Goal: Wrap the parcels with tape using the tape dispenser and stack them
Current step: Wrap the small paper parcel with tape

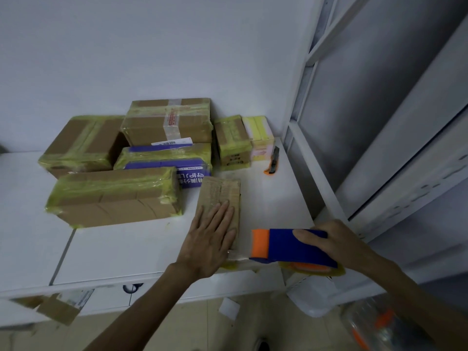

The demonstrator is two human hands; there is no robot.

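Left hand [211,239]: fingers straight and together, pressed flat on small brown cardboard parcel [222,198].
Right hand [331,243]: fingers clamped around blue-and-orange plastic tape dispenser [286,245].

Plain white wall [126,46] behind white desk [126,249]; white-framed window [379,97] at right; beige tiled floor [177,330] below.

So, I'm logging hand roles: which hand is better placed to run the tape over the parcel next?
Probably the right hand: it grips the dispenser at the near end of the parcel. The left hand lies flat on the parcel, steadying it.
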